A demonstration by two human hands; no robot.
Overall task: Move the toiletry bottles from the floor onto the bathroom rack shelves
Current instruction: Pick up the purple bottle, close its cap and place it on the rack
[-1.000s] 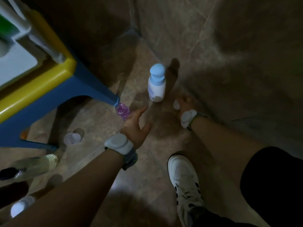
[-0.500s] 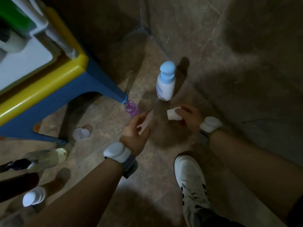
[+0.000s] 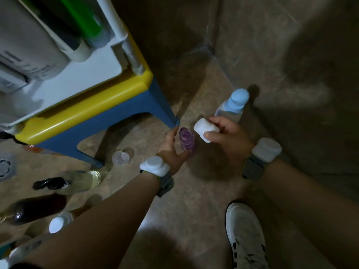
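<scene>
1. Head view: the right hand [image 3: 227,136] is at centre right of the frame, fingers and thumb clamped on a small white container [image 3: 206,129]. It is held above the floor [image 3: 204,191], its long axis tilted, running from upper left to lower right in the frame.
2. The left hand [image 3: 172,150] sits just left of centre, its fingers curled partly round a purple bottle [image 3: 186,140]. The thumb and fingers flank the bottle; whether they press on it I cannot tell. The bottle stands roughly upright, top toward the camera.
3. A white bottle with a light blue cap [image 3: 236,101] stands upright on the floor just above the right hand, near the wall corner.
4. A blue and yellow stool [image 3: 93,111] fills the upper left, and a white rack [image 3: 81,74] with bottles rests on it.
5. At lower left, a clear bottle with a black top [image 3: 77,181] lies on its side, long axis running left to right, top pointing left.
6. Below it lies a dark bottle [image 3: 37,208], also on its side.
7. A white-capped bottle [image 3: 58,224] stands near the left forearm.
8. A small clear cap [image 3: 120,157] rests on the floor beside the stool leg.
9. A white shoe [image 3: 245,235] shows at lower right.
</scene>
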